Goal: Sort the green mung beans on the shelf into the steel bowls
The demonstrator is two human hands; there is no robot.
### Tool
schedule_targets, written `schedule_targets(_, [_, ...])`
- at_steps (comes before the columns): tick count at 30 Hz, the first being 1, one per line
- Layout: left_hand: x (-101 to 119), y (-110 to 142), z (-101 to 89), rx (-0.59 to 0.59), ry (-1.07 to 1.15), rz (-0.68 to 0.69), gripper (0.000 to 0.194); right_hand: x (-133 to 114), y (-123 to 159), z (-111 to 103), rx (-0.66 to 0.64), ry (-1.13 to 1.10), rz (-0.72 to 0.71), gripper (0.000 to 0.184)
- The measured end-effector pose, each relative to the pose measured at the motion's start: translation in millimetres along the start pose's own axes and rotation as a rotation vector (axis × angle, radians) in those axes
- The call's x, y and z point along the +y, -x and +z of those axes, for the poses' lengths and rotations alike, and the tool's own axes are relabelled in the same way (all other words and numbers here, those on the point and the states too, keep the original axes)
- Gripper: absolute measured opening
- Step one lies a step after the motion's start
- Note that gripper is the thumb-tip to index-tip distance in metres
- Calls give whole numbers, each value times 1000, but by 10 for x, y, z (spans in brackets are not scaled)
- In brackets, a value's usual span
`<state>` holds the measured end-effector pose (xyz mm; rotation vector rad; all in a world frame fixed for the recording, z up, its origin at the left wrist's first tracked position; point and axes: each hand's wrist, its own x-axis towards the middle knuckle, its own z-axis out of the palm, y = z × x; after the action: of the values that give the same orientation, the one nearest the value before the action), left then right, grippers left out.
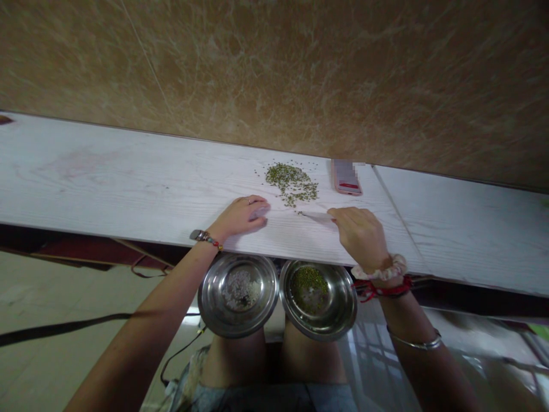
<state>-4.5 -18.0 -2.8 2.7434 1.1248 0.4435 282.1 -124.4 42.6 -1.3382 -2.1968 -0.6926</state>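
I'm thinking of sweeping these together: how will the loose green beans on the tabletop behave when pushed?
The green beans would probably roll or scatter, being small and roundish on a flat-looking tabletop. They'd likely spread rather than move as one, since they lie loose, with strays around the edges.

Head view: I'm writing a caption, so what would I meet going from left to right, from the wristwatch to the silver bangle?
Wristwatch → left hand → main pile of green mung beans → right hand → silver bangle.

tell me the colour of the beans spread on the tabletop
The beans are green; the head view shows them best.
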Motion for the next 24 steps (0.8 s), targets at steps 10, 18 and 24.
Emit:
schedule_targets(10, [-10,-7,12,9,9,3,41,-40,-4,-5,-25,-76,-21,29])
schedule_targets(18, [2,-9,3,7,5,1,41,-38,5,-34,-2,-69,-45,28])
schedule_targets(24, [17,-10,-11,8,11,1,41,-62,-13,-9,-60,-96,-25,29])
